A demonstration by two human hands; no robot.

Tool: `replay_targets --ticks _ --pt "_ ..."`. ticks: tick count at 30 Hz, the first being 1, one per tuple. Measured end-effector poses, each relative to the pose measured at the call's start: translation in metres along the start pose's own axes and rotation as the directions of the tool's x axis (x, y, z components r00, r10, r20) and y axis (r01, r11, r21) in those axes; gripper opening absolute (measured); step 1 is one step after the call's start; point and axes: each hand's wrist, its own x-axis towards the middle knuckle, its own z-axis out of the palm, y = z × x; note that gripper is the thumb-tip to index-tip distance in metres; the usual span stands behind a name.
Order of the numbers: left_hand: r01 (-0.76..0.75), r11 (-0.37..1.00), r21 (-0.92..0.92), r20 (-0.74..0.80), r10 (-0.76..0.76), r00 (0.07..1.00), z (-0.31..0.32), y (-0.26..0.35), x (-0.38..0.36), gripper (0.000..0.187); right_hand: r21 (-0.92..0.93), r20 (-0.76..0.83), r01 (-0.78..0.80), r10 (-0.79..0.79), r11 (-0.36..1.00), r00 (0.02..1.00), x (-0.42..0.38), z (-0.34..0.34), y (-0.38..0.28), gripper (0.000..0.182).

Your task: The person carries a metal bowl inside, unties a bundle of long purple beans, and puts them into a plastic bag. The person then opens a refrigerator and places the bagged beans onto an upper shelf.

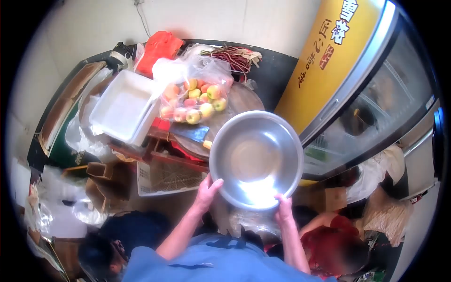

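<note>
While looking from left to right, find first a person in dark blue point(134, 230), down low, then a white tub point(123, 105) with a flat bottom. Lower down, a white basket point(145, 181) with holes in it. Next, a bright red bag point(160, 50) near the wall, and in front of it a clear bag of apples point(196, 101), red and yellow, by a round wooden board point(244, 99). At the near side of the board, a big knife point(188, 131) with its handle toward the bowl. Then the left hand point(205, 193), holding the low left side of a big shiny bowl point(256, 157). Thumb up at the rim, other fingers mostly hidden behind, so hard to say how far spread. Bowl up in front of the blue shirt point(206, 258), mouth facing the camera, with a white glare near the bottom edge. At the low right side, the right hand point(284, 211), also gripping the rim, thumb on top, the rest out of sight. Step in hand, by the look of it: holding up the bowl with both hands. For any next move, better to grip both sides evenly and mind the knife. Farther right, a person in red point(319, 239) and a tall yellow fridge point(324, 61).
</note>
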Motion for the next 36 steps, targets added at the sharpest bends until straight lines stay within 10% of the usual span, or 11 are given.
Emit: replay_targets --ticks 10,23,28,36 --pt "0.003 0.989 0.150 0.139 -0.024 0.990 -0.035 0.016 0.101 0.071 0.030 -0.018 -0.097 0.097 0.995 0.995 0.087 0.055 -0.034 0.036" --pt "0.088 0.980 0.176 -0.151 -0.062 0.987 -0.055 0.019 0.121 0.056 -0.145 0.101 -0.170 0.186 0.975 0.977 0.158 0.075 -0.058 0.062" --pt "-0.114 0.992 0.062 -0.256 0.126 0.958 -0.069 0.057 0.143 0.026 -0.030 0.092 -0.277 0.279 0.960 0.956 0.153 0.073 -0.070 0.058" --pt "-0.519 0.700 0.490 0.006 0.593 0.805 -0.113 0.195 0.279 0.016 -0.054 -0.040 -0.173 0.171 0.983 0.984 0.138 0.085 -0.053 0.061"
